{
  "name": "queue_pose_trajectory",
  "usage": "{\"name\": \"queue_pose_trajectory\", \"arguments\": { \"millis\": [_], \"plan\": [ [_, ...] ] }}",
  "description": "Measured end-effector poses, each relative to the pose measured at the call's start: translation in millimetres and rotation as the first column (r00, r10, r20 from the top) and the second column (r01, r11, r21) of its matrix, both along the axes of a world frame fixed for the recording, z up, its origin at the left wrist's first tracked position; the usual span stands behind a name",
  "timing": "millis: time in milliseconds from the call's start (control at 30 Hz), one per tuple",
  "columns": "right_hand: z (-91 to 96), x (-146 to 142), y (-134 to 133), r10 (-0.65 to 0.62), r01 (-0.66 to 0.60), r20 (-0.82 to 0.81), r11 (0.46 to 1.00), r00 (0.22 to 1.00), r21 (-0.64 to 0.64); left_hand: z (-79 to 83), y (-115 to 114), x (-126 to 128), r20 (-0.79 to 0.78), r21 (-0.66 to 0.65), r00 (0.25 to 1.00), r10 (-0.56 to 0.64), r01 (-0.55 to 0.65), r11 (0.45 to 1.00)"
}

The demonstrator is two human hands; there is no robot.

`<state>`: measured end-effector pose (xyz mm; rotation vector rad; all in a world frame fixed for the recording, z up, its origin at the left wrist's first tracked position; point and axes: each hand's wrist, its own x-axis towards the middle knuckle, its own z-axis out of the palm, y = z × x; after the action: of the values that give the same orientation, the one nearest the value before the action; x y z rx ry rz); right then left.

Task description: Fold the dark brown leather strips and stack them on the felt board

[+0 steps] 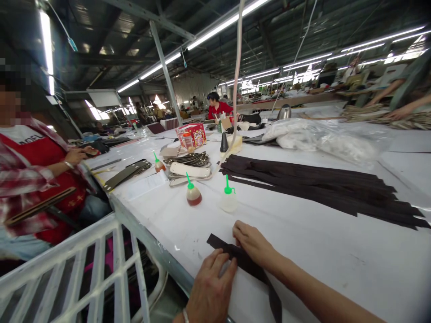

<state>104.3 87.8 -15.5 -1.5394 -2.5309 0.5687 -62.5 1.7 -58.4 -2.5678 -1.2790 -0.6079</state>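
A dark brown strap [249, 268] lies flat on the white table [330, 260] near its front edge. My left hand [212, 287] rests on the near side of the strap with fingers stretched flat. Fingers extended, my right hand [253, 244] presses on the strap's far side. Just beyond my hands stand two small squeeze bottles with green nozzles, one holding brown liquid [193, 194] and one clear [229, 198]. A long pile of dark brown straps [323, 186] lies further back on the right.
A white metal rack [84, 269] stands left of the table. A person in a red apron [37, 179] sits at the left. Metal frames [188, 160], a red box [193, 134], a plastic bag [323, 139] and a hanging hose [237, 72] lie further back.
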Motion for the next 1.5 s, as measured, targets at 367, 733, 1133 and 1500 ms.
{"name": "queue_pose_trajectory", "arguments": {
  "millis": [367,733,1133,1500],
  "plan": [
    [0.8,-18.5,-5.7,0.259,-0.261,0.033,0.949,0.965,0.178,0.2,0.8,3.5,0.083,0.028,0.997,-0.007,0.005,1.000],
    [-9.0,-10.9,15.8,0.015,-0.015,-0.058,1.000,0.998,0.011,12.8,-1.8,3.1,0.123,-0.066,0.992,-0.008,0.016,0.998],
    [-1.4,-13.2,5.2,0.196,-0.190,-0.067,0.978,0.978,0.081,2.7,13.2,-21.7,0.014,0.068,0.999,0.051,-0.052,0.996],
    [5.1,-21.7,1.0,0.198,-0.191,-0.068,0.977,0.978,0.094,3.5,8.7,-19.5,-0.001,0.048,0.999,0.048,-0.048,0.998]
  ]
}}
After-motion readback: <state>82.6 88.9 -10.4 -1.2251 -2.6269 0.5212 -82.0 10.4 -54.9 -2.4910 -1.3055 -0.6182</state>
